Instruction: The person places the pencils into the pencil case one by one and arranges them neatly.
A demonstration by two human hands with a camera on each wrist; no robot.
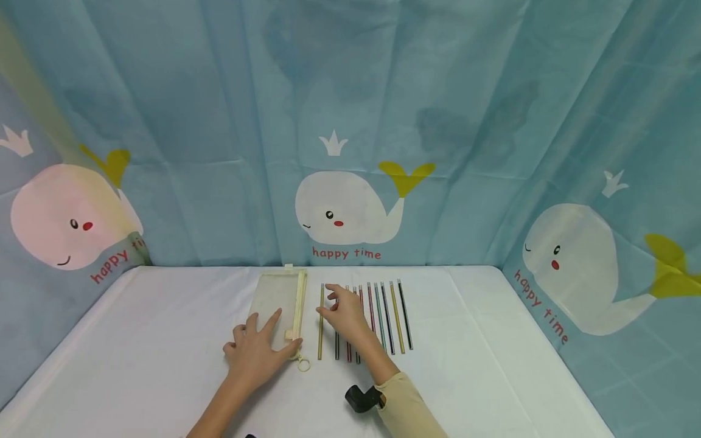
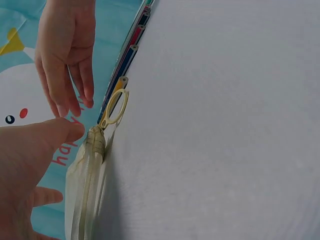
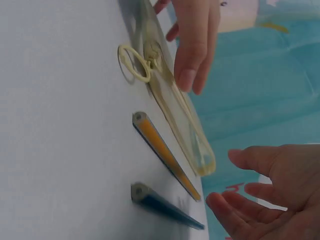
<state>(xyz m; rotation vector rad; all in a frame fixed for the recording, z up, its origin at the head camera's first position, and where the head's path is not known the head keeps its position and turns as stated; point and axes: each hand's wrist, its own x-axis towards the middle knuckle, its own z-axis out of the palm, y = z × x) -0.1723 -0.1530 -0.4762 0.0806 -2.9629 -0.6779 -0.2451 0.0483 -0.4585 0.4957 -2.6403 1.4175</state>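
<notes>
A cream zip pouch [image 1: 272, 291] with a sheer panel lies flat on the white table, its zip along the right side and a pull ring [image 1: 303, 365] at the near end. My left hand [image 1: 253, 360] is over its near part, fingers spread and thumb by the zip. To the right of the pouch lies a yellow pencil [image 1: 320, 334], the leftmost of a row. My right hand [image 1: 346, 315] hovers over the row's left part, fingers loosely bent with nothing between them. In the right wrist view its fingertips are beside the far ends of the yellow pencil [image 3: 162, 152] and a dark blue pencil [image 3: 167, 207].
Several more pencils [image 1: 405, 316] in dark, red, green and yellow lie side by side to the right, some partly covered by my right hand and forearm. A black wrist device [image 1: 361, 399] sits by the right sleeve. A blue whale-print curtain [image 1: 465, 213] encloses the table.
</notes>
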